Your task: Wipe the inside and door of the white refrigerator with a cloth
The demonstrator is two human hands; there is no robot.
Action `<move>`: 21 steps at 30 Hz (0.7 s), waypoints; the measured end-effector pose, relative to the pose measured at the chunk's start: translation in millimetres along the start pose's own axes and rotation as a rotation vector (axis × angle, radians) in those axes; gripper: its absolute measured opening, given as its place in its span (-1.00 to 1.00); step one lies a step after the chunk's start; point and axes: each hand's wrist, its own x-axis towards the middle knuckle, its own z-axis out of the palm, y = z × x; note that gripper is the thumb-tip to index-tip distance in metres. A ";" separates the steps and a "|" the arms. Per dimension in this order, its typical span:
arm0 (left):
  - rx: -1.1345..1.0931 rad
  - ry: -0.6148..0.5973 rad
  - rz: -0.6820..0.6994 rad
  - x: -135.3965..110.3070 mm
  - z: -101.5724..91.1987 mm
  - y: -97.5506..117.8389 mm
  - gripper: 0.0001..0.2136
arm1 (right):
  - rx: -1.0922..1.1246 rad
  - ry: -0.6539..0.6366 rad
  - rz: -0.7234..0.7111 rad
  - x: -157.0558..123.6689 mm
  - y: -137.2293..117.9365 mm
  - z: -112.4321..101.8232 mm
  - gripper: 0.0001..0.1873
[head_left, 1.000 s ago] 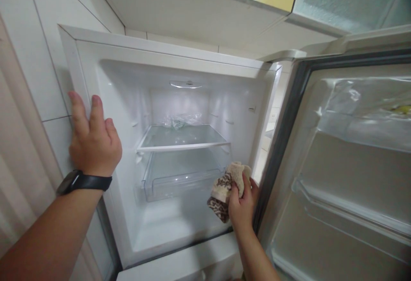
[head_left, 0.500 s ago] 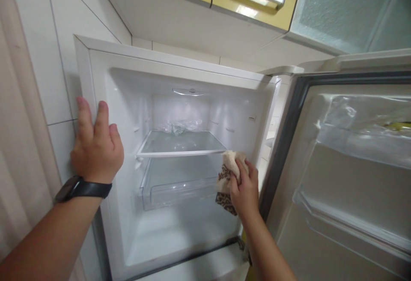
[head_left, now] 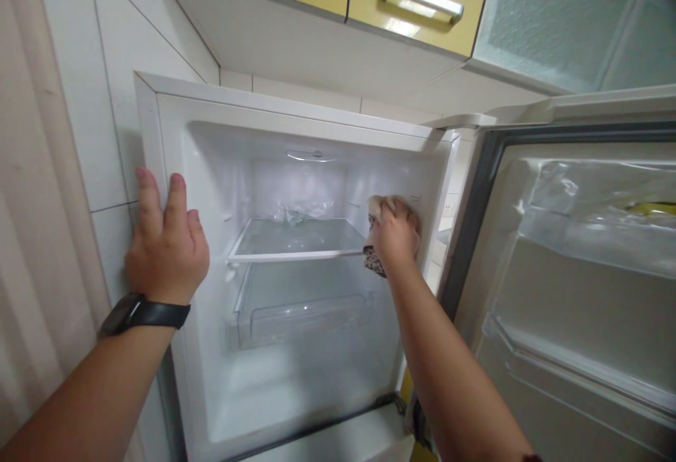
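I face an open white fridge compartment. My left hand, a black watch on its wrist, rests with fingers stretched out on the fridge's left front edge. My right hand is closed on a beige and brown patterned cloth and presses it against the inner right wall, just above the right end of the glass shelf. A clear drawer sits under the shelf. A crumpled clear plastic bag lies at the back of the shelf.
The fridge door stands open at the right, with clear door bins. Yellow cabinets with metal handles hang overhead, next to a frosted glass door. White tiled wall and a beige curtain close off the left side.
My right hand has risen with the cloth from the lower right of the compartment up to the right wall at shelf height. My left hand has kept its place on the edge.
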 end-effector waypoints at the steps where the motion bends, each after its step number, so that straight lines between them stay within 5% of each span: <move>1: 0.004 -0.010 -0.006 -0.1 -1.0 1.5 -0.39 | -0.004 -0.019 0.000 -2.9 -1.1 3.7 -0.57; 10: 0.021 -0.020 -0.023 0.1 -2.6 2.6 -0.42 | 0.053 0.188 0.019 -4.0 10.2 -32.4 -0.46; 21: 0.000 -0.036 -0.013 -0.3 -3.5 1.7 -0.40 | -0.121 0.026 -0.087 28.0 8.3 -23.9 -0.62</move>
